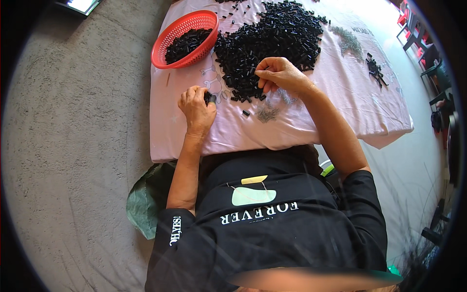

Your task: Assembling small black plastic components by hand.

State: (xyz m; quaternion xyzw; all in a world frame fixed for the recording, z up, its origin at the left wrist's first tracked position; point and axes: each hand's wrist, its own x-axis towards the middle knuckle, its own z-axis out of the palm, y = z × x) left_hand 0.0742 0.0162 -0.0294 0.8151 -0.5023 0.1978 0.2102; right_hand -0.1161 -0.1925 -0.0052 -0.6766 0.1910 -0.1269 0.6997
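A large heap of small black tube-like pieces (272,36) covers the middle of the table. My left hand (197,109) is closed around several of these black pieces, left of the heap's near end; a few show between thumb and fingers. Over the near right edge of the heap, my right hand (282,75) pinches thumb and forefinger together; what is between the fingertips is too small to make out. One loose black piece (246,113) lies between my hands, close to a small patch of fine silvery-grey bits (267,113).
A red plastic basket (159,47) holding more black pieces stands at the table's left edge. A pale pink cloth (311,124) covers the table. Further right lie another patch of fine grey bits (348,41) and several longer black pieces (374,69). A green bag (146,204) hangs below left.
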